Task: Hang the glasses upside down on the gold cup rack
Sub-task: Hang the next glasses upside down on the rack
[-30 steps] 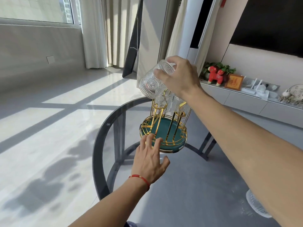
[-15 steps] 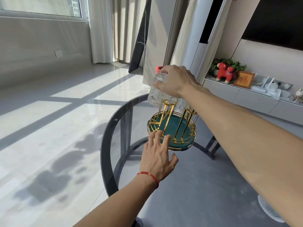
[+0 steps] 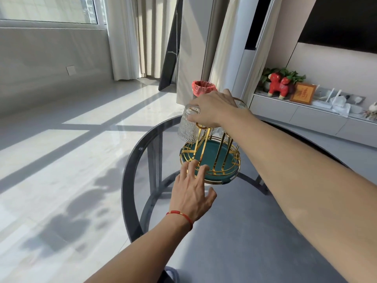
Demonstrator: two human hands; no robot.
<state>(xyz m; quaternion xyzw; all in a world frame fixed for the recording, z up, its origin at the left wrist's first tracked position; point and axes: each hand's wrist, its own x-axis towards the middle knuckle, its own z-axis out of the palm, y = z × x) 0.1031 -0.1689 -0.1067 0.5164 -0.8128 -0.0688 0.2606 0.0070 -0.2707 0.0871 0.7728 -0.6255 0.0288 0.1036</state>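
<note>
The gold cup rack with a green round base stands on a round glass table. My right hand grips the base of a clear patterned glass, held upside down over a gold peg on the rack's left side. Other clear glasses hang behind my right hand, mostly hidden by it. My left hand has its fingers spread, with the fingertips resting on the near rim of the rack's base.
A bin with a red liner stands on the floor behind the table. A low white cabinet at the right carries a red figurine and a framed picture. Sunlit floor lies to the left.
My right hand turned the glass from tilted to upright-inverted and lowered it onto the rack's left peg. The left hand stayed at the base rim. The camera view shifted slightly.
</note>
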